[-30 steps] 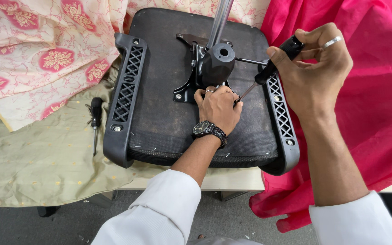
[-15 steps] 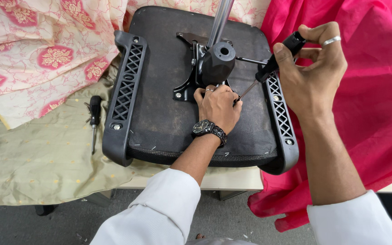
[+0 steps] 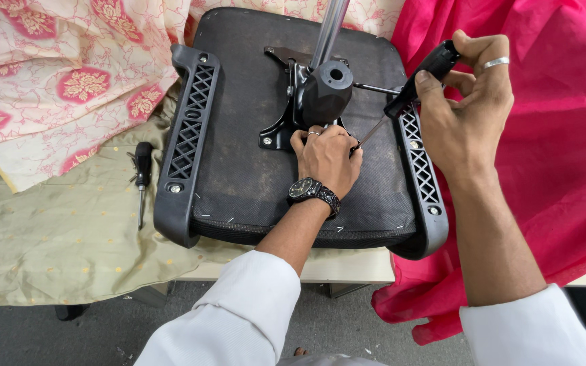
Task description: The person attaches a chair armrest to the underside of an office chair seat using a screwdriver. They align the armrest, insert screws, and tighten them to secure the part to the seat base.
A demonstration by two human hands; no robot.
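Observation:
An upturned black office chair seat (image 3: pixel 239 135) lies on a table, with its black metal mechanism (image 3: pixel 320 95) and a grey steel column rising from the middle. My left hand (image 3: pixel 325 157), with a watch on the wrist, rests closed against the base of the mechanism and pinches something small that I cannot make out. My right hand (image 3: pixel 466 112) grips the black handle of a screwdriver (image 3: pixel 408 88). Its thin shaft slants down-left, with the tip at my left hand's fingers.
Two black armrests (image 3: pixel 186 146) flank the seat. A second black-handled screwdriver (image 3: pixel 142 173) lies on olive-green cloth (image 3: pixel 55 237) at the left. Pink floral fabric (image 3: pixel 69 74) lies at the back left and bright pink fabric (image 3: pixel 564 156) drapes at the right. The table's front edge (image 3: pixel 340 268) is close.
My right hand has shifted slightly with the screwdriver handle, tilting the tool. My left hand stays in place at the mechanism's base.

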